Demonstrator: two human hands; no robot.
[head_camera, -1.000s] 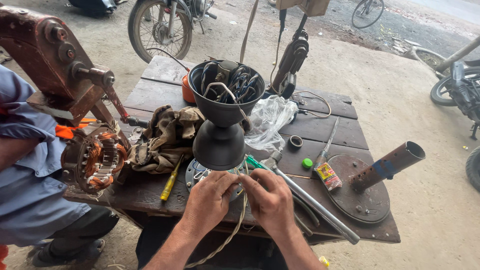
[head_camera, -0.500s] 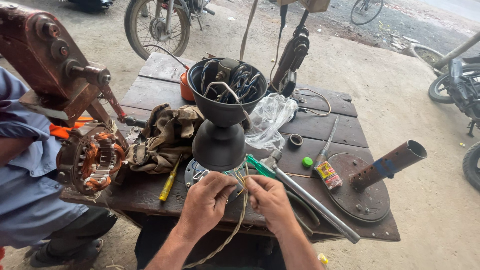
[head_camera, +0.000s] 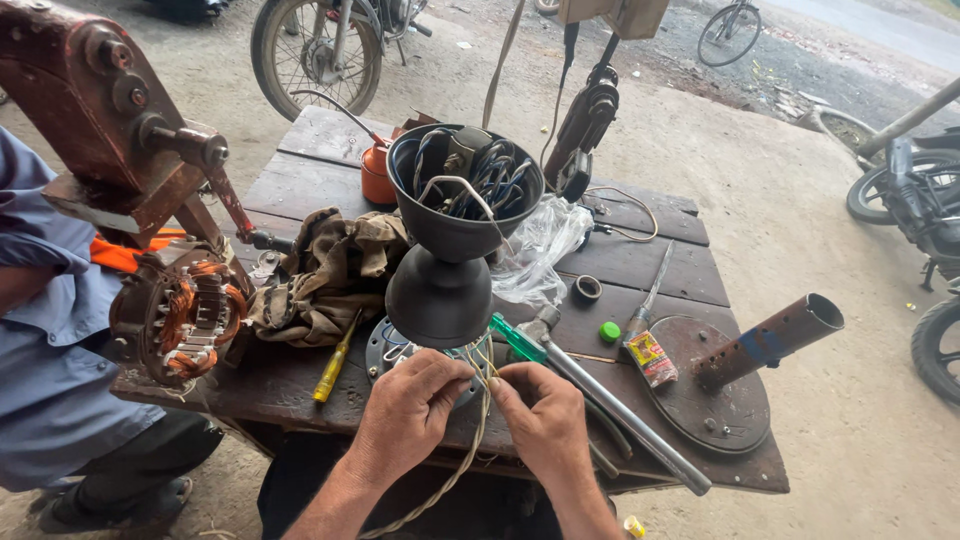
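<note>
While pinched: thin twisted wires (head_camera: 478, 375), both hands (head_camera: 480, 415).

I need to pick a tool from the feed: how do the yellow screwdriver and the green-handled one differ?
The yellow screwdriver lies in the open left of the left hand, beside the crumpled cloth. The green-handled screwdriver is partly hidden under the black fan housing, near the hammer. The yellow one looks slimmer. Both lie flat on the wooden table.

Left hand (head_camera: 410, 405) and right hand (head_camera: 545, 420) meet, fingers pinched
</note>
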